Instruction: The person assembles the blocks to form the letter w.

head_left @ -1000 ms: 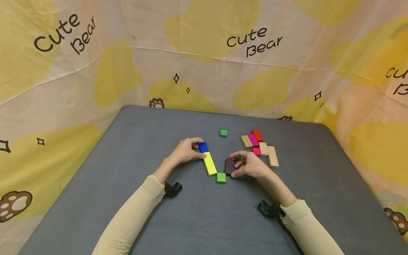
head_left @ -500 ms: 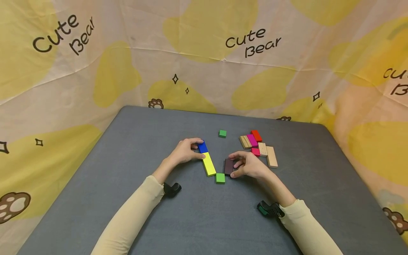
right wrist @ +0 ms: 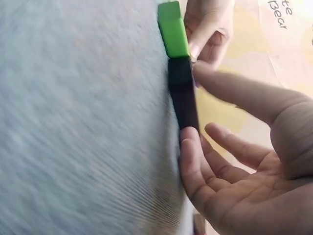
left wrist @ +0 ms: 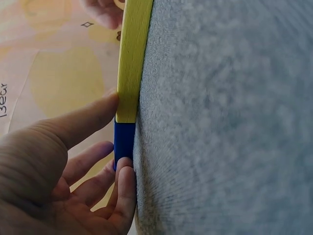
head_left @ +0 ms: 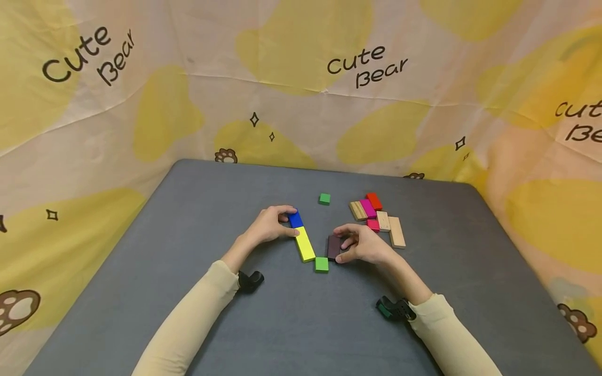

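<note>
In the head view, a blue block (head_left: 296, 219) and a long yellow block (head_left: 304, 245) lie end to end on the table. My left hand (head_left: 265, 225) holds them from the left: the thumb touches the yellow block near the joint, and the fingers curl at the blue block's far end. My right hand (head_left: 364, 244) grips a dark brown block (head_left: 333, 247) between thumb and fingers, at its two ends. A light green block (head_left: 322, 265) sits at the near ends of the yellow and brown blocks. In the right wrist view the brown block (right wrist: 186, 105) appears to meet the green block (right wrist: 174, 36).
Behind the hands lies a single green block (head_left: 324, 199). Farther right is a cluster: a striped wooden piece (head_left: 358, 210), a magenta block (head_left: 368, 209), a red block (head_left: 374, 201), a pinkish-red block (head_left: 373, 225) and plain wooden blocks (head_left: 397, 232). A printed cloth hangs behind the grey table (head_left: 301, 324).
The whole head view has shifted slightly, so everything appears a little lower and farther left. Both hands and the blocks keep their places relative to one another.
</note>
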The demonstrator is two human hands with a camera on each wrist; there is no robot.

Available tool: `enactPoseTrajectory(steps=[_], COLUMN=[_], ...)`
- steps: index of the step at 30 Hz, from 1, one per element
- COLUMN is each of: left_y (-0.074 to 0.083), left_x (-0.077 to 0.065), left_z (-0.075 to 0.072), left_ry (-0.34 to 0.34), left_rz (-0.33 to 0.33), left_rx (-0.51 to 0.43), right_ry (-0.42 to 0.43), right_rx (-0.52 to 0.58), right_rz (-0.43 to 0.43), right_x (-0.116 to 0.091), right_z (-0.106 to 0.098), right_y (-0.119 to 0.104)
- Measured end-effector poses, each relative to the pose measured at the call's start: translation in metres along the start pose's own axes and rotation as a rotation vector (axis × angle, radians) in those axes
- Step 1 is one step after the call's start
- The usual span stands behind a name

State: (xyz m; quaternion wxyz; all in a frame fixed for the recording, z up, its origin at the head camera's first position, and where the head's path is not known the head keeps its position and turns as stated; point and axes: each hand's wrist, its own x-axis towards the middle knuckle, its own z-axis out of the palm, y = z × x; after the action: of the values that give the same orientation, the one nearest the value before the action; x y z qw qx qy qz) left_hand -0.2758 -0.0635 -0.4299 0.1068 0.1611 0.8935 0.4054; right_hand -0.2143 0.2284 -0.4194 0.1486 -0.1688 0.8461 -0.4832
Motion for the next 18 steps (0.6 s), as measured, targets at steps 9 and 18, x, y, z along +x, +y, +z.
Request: enactPoseTrajectory(steps=[9, 18], left_y=[0.003, 0.0], left_x=[0.0, 0.0], left_z=[0.001, 0.0], left_ry=[-0.015, -0.001], left_rz=[-0.016, -0.021], left_rx=[-0.006, -0.014], right_ry=[0.208, 0.18], right_rx=[-0.121, -0.111], right_rz=[-0.053, -0.005], right_x=[-0.005, 0.013], right_z=[-0.043, -0.083], right_y=[0.01, 0.03])
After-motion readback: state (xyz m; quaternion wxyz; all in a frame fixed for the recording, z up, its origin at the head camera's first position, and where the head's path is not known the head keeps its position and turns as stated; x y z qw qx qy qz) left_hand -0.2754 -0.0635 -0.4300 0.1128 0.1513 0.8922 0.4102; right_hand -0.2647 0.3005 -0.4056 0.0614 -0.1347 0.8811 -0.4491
